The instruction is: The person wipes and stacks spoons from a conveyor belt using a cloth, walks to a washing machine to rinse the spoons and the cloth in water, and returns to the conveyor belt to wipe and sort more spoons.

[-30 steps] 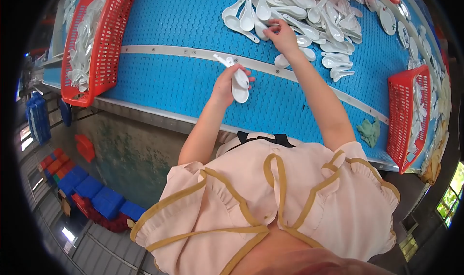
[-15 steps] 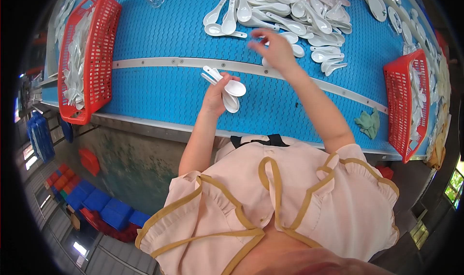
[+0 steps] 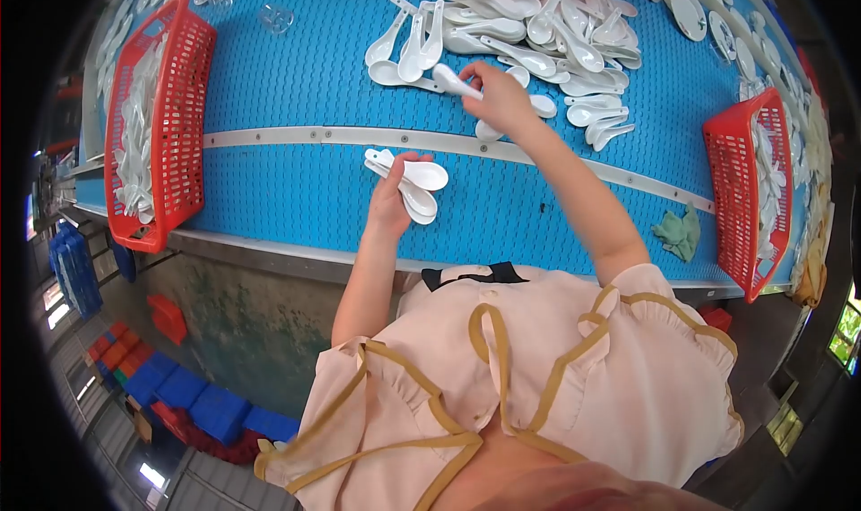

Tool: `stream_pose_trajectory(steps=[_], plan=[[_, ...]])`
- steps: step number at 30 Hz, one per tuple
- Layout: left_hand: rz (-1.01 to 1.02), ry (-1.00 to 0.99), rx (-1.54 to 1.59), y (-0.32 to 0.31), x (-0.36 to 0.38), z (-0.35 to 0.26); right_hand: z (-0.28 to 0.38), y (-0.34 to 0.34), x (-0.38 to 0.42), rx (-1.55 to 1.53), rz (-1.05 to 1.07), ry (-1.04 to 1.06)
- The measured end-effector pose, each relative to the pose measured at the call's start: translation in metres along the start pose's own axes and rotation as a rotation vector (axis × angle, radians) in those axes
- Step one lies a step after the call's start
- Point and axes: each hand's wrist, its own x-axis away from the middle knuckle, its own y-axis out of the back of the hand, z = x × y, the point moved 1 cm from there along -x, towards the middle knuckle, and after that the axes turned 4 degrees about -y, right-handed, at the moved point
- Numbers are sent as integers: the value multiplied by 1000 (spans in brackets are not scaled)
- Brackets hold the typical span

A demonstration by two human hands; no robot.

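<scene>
My left hand is closed around the handles of several white soup spoons, their bowls fanned out to the right over the near side of the blue belt. Farther out, my right hand pinches another white spoon, whose bowl points away to the left. Just beyond that hand lies a large heap of white spoons. Three or so loose spoons lie at the heap's left edge. A short row of spoons rests right of my right hand.
A red basket holding spoons stands at the left, and another red basket at the right. A pale metal strip crosses the blue belt. A green cloth lies near the right basket. Small glasses and plates sit farther back.
My right hand, empty and blurred before, now pinches a spoon near the heap's left side. My left hand still holds its spoons, now fanned more widely. The whole view has shifted slightly.
</scene>
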Motion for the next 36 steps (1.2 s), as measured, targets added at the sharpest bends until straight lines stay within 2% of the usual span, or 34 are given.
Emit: stream_pose_trajectory(steps=[2, 4, 6, 7, 8, 10, 12, 14, 15, 17, 18, 20, 22, 23, 25, 26, 28, 30, 31, 33, 34, 35, 36], plan=[[44, 8, 125, -7, -1, 2, 18, -7, 27, -99, -3, 43], [104, 0, 124, -8, -2, 5, 34, -23, 55, -138, 86, 197], [127, -75, 153, -7, -2, 9, 46, -22, 74, -231, 294, 342], [-9, -20, 112, -13, 0, 5, 41, -24, 72, -223, 210, 427], [-8, -19, 110, -11, 0, 4, 35, -19, 63, -224, 208, 425], [-81, -64, 54, -3, 0, -1, 14, 2, 33, -150, -92, 275], [-144, -50, 101, -5, 8, -10, -12, 25, -3, -276, -284, 168], [-149, -56, 106, 0, 13, -14, -40, 45, -41, -36, -438, 223], [-150, -57, 107, 4, 15, -15, -47, 49, -54, -36, -437, 224], [-256, -56, 95, 14, 18, -14, -52, 55, -72, 323, -521, 283], [-251, -59, 93, 16, 20, -15, -49, 53, -75, 323, -526, 284], [-302, -63, 114, 17, 21, -14, -39, 38, -85, 648, -352, 170], [-278, -47, 108, 17, 18, -12, -31, 10, -99, 570, -450, 81], [-269, -43, 97, 15, 16, -12, -16, 0, -100, 502, -415, 54], [-282, -36, 107, 9, 14, -11, 8, -29, -95, 439, -416, 164], [-280, -33, 102, 9, 13, -11, 21, -37, -90, 366, -345, 214], [-258, -30, 88, 12, 14, -11, 40, -48, -75, -6, -285, 518], [-266, -32, 80, 15, 15, -13, 50, -50, -53, -161, -230, 718], [-269, -36, 86, 15, 16, -13, 51, -46, -45, -168, -221, 719], [-285, -35, 109, 13, 17, -13, 37, -33, -31, -350, -3, 366], [-292, -34, 126, 12, 17, -12, 19, -30, -32, -512, -45, 311], [-279, -42, 112, 13, 16, -12, 9, -12, -26, -664, 22, 168], [-282, -36, 121, 14, 16, -12, -7, 2, -25, -712, -55, 188]])
